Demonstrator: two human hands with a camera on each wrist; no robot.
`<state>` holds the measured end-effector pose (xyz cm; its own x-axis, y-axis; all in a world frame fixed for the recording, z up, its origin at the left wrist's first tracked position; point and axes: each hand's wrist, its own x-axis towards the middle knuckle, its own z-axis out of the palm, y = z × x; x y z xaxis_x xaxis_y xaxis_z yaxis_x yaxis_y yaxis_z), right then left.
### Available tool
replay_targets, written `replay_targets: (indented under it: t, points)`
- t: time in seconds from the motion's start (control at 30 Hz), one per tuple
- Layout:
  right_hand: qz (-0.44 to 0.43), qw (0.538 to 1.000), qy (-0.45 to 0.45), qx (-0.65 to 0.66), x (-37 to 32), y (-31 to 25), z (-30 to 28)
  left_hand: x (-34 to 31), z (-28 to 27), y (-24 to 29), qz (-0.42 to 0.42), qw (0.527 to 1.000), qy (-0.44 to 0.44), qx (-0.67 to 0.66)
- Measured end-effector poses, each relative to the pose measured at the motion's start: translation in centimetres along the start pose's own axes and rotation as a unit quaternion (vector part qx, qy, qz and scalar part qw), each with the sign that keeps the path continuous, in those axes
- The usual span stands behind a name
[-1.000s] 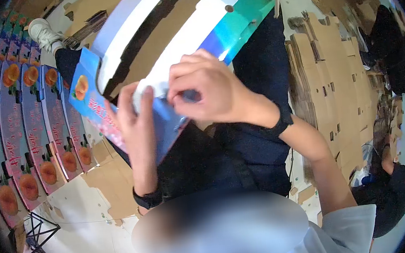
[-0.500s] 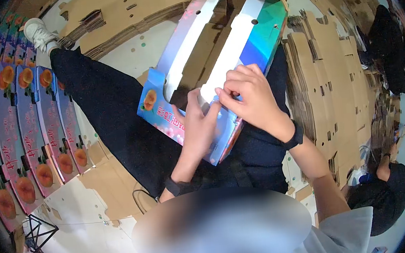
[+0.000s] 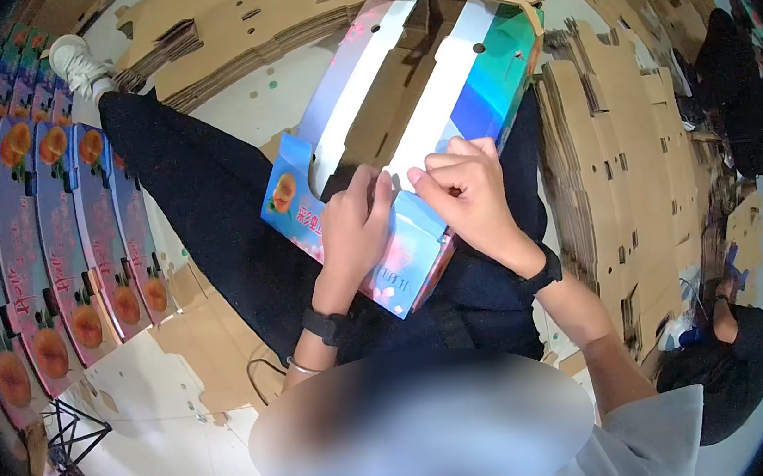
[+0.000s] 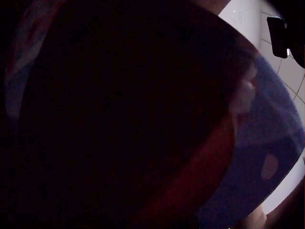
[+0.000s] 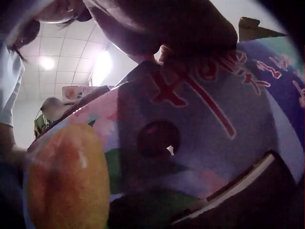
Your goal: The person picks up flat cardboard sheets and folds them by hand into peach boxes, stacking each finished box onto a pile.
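Observation:
A printed cardboard box (image 3: 407, 258) with peach pictures and blossoms lies across the person's lap, its long top open between two white-edged flaps. At the near end, the left hand (image 3: 350, 232) grips the end panel, its fingers bent over the edge into the opening. Close beside it, the right hand (image 3: 472, 193) pinches the near corner of the right flap (image 3: 430, 126), thumb against curled fingers. In the right wrist view the hand (image 5: 167, 28) is dark above the side panel (image 5: 200, 109). The left wrist view is mostly black, with some printed board (image 4: 267, 119) at right.
Printed boxes (image 3: 70, 234) stand in a row on the left. Flattened cardboard stacks (image 3: 618, 185) lie to the right, with more cardboard (image 3: 277, 40) ahead. Another person (image 3: 735, 368) sits at lower right. A black wire stand (image 3: 73, 447) is at lower left.
The box has swung right and settled lower on the lap, both hands moving right with it. In the last half second, the left hand has shifted slightly left and the right hand slightly down.

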<state>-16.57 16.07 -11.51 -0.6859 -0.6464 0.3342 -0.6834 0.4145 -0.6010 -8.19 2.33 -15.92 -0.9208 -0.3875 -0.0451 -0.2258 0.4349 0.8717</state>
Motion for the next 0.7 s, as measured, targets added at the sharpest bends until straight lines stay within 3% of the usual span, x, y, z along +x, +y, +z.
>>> replay_targets:
  t: [0.3,0.7]
  points:
    - [-0.007,0.999,-0.027,0.024,-0.2,-0.5,-0.6,-0.2,0.0,-0.3,0.006,1.000,0.004,0.004]
    - [-0.034,0.999,0.006,0.001,-2.2,-0.4,-1.6,0.0,-0.1,-0.3,-0.005,0.999,0.012,0.040]
